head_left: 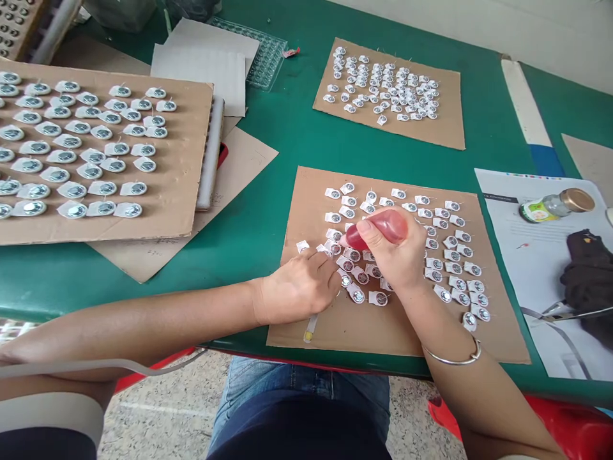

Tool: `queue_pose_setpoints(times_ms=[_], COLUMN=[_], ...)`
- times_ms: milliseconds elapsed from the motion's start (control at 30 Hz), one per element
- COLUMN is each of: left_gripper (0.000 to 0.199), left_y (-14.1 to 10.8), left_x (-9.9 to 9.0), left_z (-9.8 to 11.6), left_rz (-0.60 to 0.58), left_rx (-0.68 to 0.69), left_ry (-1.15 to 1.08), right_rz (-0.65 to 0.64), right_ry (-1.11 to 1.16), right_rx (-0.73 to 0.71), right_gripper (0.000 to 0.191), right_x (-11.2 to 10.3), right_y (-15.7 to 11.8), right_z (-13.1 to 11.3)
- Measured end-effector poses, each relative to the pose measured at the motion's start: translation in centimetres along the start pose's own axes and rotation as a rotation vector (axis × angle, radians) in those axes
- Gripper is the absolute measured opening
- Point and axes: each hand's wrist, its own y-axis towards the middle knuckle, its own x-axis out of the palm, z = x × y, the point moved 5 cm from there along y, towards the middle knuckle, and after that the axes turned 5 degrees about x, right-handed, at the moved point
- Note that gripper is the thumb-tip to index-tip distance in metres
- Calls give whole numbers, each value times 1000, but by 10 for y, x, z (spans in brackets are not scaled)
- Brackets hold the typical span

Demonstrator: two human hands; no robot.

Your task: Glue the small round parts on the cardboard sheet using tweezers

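My right hand [400,255] is wrapped round a soft red squeeze bottle [383,227], its tip pointing left and down at the small white pieces. My left hand [304,284] is closed, knuckles up, beside that tip; its fingertips and whatever they hold are hidden. From under it a pale narrow strip [310,327] with a yellow end sticks out. Both hands are over a brown cardboard sheet [383,332]. Rows of small white tabs with shiny round silvery centres, such as this piece [378,298], lie on the sheet around my hands.
More such pieces lie on a raised cardboard sheet [184,191] at left and a far cardboard sheet [450,128]. To the right are a printed paper [507,243], a glass jar [558,206], a dark cloth [587,268] and a metal tool [558,313]. The table [268,198] is green.
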Motion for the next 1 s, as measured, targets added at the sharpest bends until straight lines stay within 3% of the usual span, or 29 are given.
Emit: queue_pose_setpoints(times_ms=[500, 1000], left_gripper=[21, 17], left_y=[-1, -2], left_x=[1, 2], left_z=[-1, -3], left_rz=[-40, -6], left_rx=[8, -23], left_ry=[-18, -59], right_rz=[45, 50], right_ry=[-5, -31], right_rx=[-37, -114], right_gripper=[28, 27], right_x=[-4, -7], right_y=[2, 2], right_z=[1, -4])
